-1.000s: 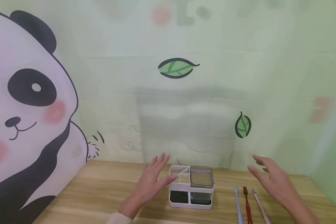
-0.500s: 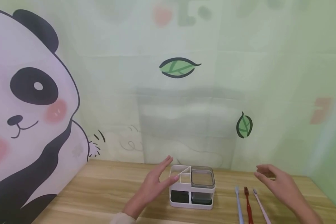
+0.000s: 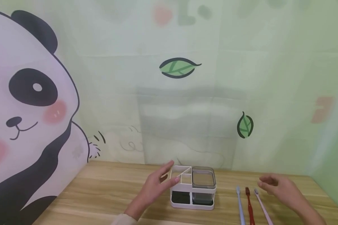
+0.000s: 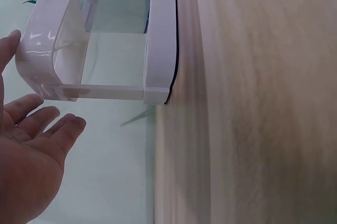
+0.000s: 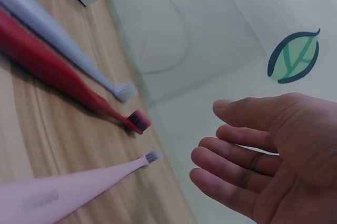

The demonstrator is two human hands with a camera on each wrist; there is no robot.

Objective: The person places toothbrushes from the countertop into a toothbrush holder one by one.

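A white toothbrush holder (image 3: 181, 187) with divided slots stands on the wooden table, a clear grey cup (image 3: 203, 178) sitting in its right half. At its left side is my left hand (image 3: 155, 186), thumb tip right at the upper rim and fingers loosely extended beside the corner (image 4: 39, 150). Three toothbrushes lie to the right of the holder: a blue toothbrush (image 3: 239, 203), a red toothbrush (image 3: 249, 204) and a pink toothbrush (image 3: 262, 204). My right hand (image 3: 281, 189) hovers just right of the pink one's head, fingers loosely bent and holding nothing.
Behind the table (image 3: 101, 187) hangs a pale green cloth backdrop (image 3: 186, 125) printed with leaves. A large printed panda (image 3: 31, 109) fills its left side. The table's back edge runs close behind the holder.
My right hand has lowered and shifted slightly right, its fingers bending in more. My left hand's fingers have come closer together beside the holder. The toothbrushes and holder stay in place.
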